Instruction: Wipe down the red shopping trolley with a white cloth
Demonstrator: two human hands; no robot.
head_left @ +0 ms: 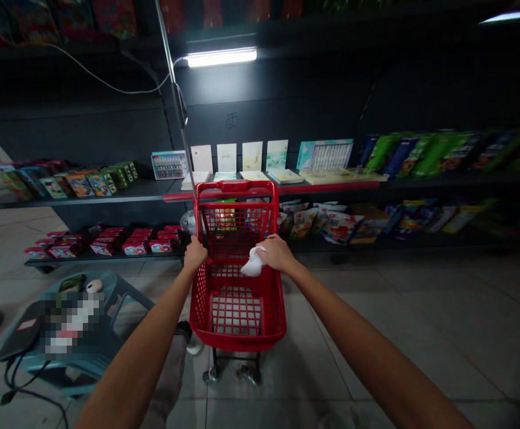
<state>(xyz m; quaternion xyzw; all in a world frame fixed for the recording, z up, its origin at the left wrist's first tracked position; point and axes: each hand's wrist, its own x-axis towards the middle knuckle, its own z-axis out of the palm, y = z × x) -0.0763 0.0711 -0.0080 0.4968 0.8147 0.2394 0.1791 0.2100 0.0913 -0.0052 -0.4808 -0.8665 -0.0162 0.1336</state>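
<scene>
Packets (224,215) behind red cart mesh (237,235), indistinct

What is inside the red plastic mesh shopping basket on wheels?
Colourful packets show through the far mesh wall of the red basket, but whether they lie inside is hidden. The right hand holds a white cloth-like item over it.

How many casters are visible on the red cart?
2. One caster at left, another caster to its right, both beneath the red shopping cart; others may be hidden behind the basket.
</scene>
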